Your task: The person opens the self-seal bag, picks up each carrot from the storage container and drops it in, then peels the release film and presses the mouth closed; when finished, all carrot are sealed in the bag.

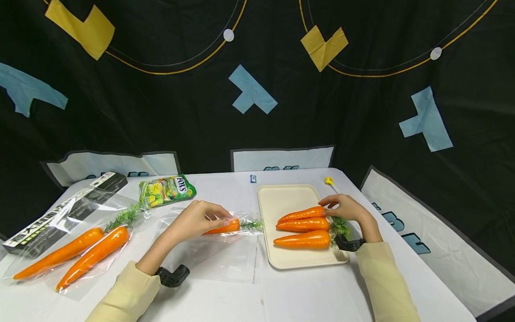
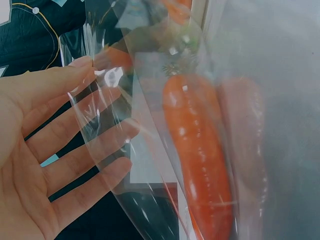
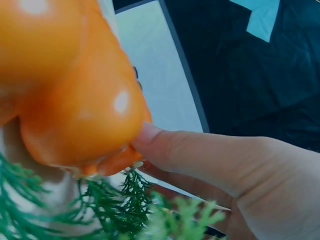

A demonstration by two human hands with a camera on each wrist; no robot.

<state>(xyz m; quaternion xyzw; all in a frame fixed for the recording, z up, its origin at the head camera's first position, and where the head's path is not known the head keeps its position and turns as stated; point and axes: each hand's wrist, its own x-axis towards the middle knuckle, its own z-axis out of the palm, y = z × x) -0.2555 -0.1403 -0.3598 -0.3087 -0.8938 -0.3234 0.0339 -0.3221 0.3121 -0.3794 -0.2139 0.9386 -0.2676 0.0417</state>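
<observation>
Left hand [image 1: 196,220], fingers straight, rests flat on clear plastic bag [image 1: 225,250] holding one orange plastic carrot [image 1: 223,227], mid-table just left of cream rectangular tray [image 1: 281,201]. Right hand [image 1: 347,208], fingers curled, pinches the leafy end of the farthest of three orange carrots [image 1: 302,213] on the tray's right side. Two bagged carrots [image 1: 76,252] lie near table's left edge.

Six carrots, three clear bags, one tray, one sweet packet, one lollipop, one small blue item, two hands.

Three carrots [image 1: 303,226] lie on the one cream tray [image 1: 281,201] at right; one carrot [image 1: 223,227] sits inside the middle clear bag [image 1: 217,250]; two carrots [image 1: 76,255] lie in the clear bag [image 1: 60,223] at far left; a third, black-headed bag [image 1: 72,199] lies behind it; one green sweet packet [image 1: 166,190]; one yellow lollipop [image 1: 330,182]; one small blue item [image 1: 253,179]; one left hand [image 1: 197,219], one right hand [image 1: 346,208]; one bench [image 1: 257,295].
</observation>
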